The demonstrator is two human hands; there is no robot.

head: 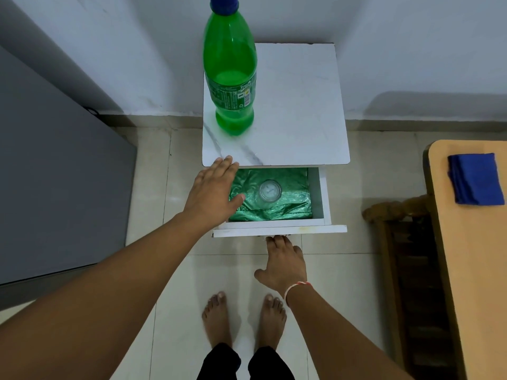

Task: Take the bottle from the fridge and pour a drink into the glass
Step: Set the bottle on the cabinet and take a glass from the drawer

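Note:
A green plastic bottle [230, 69] with a blue cap stands upright on the white marble-look top [299, 105] of a small cabinet. Below it the drawer [279, 231] is pulled out. A clear glass [270, 190] sits upright inside on green shiny lining. My left hand [212, 190] hovers over the drawer's left part, fingers spread, a little left of the glass and holding nothing. My right hand [285, 263] has its fingertips hooked under the drawer's front edge.
A grey fridge [55, 174] stands at the left. At the right are a wooden table [472, 256] with a folded blue cloth [476, 179] and a wooden chair [397, 242]. My bare feet [244, 319] stand on the tiled floor.

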